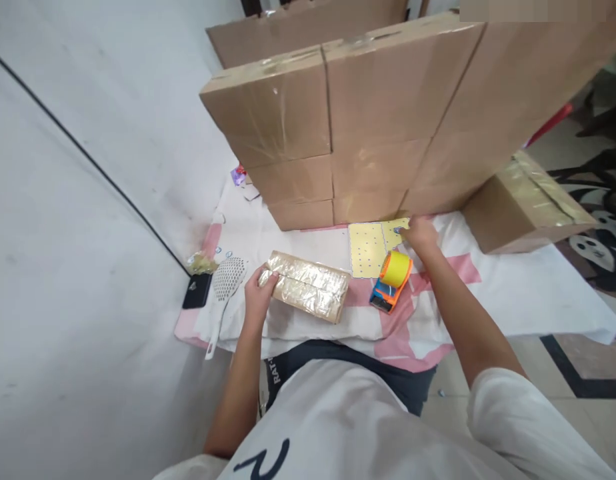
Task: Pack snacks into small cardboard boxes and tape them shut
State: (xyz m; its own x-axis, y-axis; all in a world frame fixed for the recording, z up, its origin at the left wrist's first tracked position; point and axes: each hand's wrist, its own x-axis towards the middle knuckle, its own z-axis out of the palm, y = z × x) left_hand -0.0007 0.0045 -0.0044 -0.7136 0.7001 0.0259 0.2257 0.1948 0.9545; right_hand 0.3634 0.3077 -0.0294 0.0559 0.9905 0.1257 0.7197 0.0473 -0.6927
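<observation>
Tape-wrapped parcel [307, 287] lay sealed near the cloth's [513, 293] front edge, your left hand [261, 293] clasping its end; your right hand [421, 233] pinched the yellow label sheet [371, 248] beyond the tape dispenser [391, 280] — labelling seemingly remained.

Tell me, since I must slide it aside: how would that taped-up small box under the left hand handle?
The small box looks stiff and flat-sided, so it should slide rather than roll. Its glossy tape wrap may be slippery under the left hand. It lies low, so it probably won't tip.

Home packing corner, stacked cardboard boxes [358, 120], tape dispenser [391, 281], cloth-covered low table [513, 293], patterned floor [583, 373]
</observation>
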